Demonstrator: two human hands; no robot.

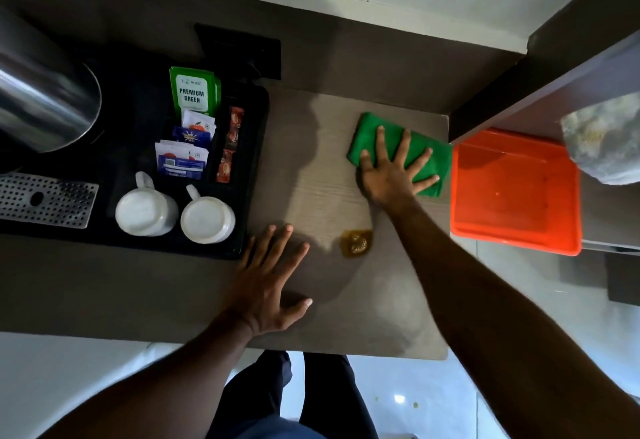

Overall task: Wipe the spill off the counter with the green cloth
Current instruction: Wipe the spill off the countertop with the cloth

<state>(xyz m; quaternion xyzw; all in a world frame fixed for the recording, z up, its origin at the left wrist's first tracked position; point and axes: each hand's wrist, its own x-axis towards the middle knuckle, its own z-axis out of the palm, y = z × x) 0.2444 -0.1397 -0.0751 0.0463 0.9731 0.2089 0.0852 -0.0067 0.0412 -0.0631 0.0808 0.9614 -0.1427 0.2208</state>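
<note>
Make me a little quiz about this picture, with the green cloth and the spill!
1. True or false: the right hand lies flat on the green cloth.
2. The brown spill is: A) under the cloth, B) on the bare counter nearer the person than the cloth, C) inside the orange tub.
3. How many white cups stand upside down on the black tray?

Key: 1 true. 2 B. 3 two.
</note>
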